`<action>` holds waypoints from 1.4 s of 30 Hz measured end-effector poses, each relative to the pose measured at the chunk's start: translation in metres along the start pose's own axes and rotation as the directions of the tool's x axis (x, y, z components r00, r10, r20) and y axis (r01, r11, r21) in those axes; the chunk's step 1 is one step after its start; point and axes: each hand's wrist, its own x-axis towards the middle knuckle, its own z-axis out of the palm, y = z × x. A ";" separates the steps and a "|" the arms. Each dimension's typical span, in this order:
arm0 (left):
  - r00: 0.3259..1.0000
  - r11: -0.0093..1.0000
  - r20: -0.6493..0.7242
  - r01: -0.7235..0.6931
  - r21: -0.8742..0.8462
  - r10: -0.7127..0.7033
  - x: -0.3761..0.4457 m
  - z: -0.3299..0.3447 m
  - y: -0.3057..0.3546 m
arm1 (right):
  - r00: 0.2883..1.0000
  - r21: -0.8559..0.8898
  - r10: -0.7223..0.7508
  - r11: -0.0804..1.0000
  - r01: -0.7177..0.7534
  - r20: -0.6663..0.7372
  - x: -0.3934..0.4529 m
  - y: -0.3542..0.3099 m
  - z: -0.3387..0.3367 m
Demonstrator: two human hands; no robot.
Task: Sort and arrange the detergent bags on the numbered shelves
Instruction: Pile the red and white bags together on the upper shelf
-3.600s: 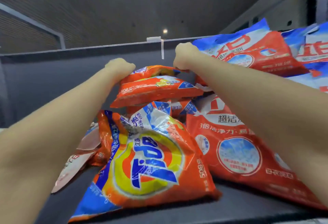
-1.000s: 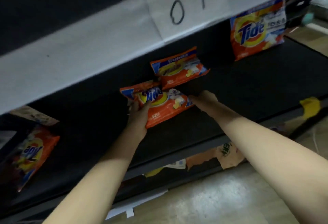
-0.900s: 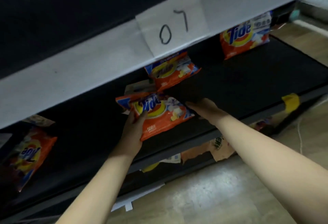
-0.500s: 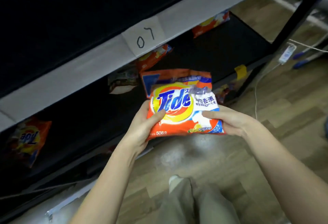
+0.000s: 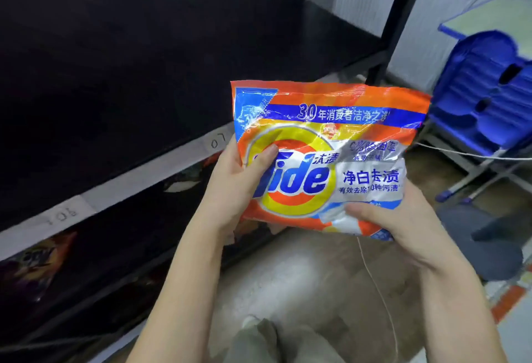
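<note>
An orange Tide detergent bag [image 5: 325, 143] with a blue band and yellow ring is held upright in front of me, off the shelf. My left hand [image 5: 233, 187] grips its left edge, thumb across the logo. My right hand [image 5: 394, 218] grips its lower right corner from below. To the left runs the dark shelf unit with a white front rail [image 5: 138, 181] carrying the paper labels 07 [image 5: 218, 141] and 08 [image 5: 62, 215]. Another orange bag [image 5: 34, 262] lies dimly on the lower shelf at far left.
A black shelf post [image 5: 394, 23] rises at upper right. A stack of blue plastic chairs [image 5: 483, 89] stands to the right on metal legs. A thin white cord [image 5: 377, 285] trails over the wooden floor. My trouser leg [image 5: 259, 342] shows at the bottom.
Both hands pulled the Tide bag off the shelf under label 07 and raised it toward me. The view swung up and away from the shelf.
</note>
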 end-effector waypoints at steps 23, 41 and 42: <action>0.447 0.576 -0.364 -0.657 0.486 0.817 -0.024 -0.209 0.408 | 0.565 0.183 -0.767 0.629 0.755 0.304 0.098 -0.400 0.279; 0.442 0.540 -0.453 -0.087 0.837 0.774 0.174 -0.274 0.536 | 0.607 -0.757 -0.793 0.429 0.494 -0.054 0.260 -0.526 0.367; 0.457 0.452 -0.400 -0.006 0.892 0.794 0.176 -0.273 0.535 | 0.593 -0.745 -0.801 0.441 0.500 -0.076 0.261 -0.525 0.365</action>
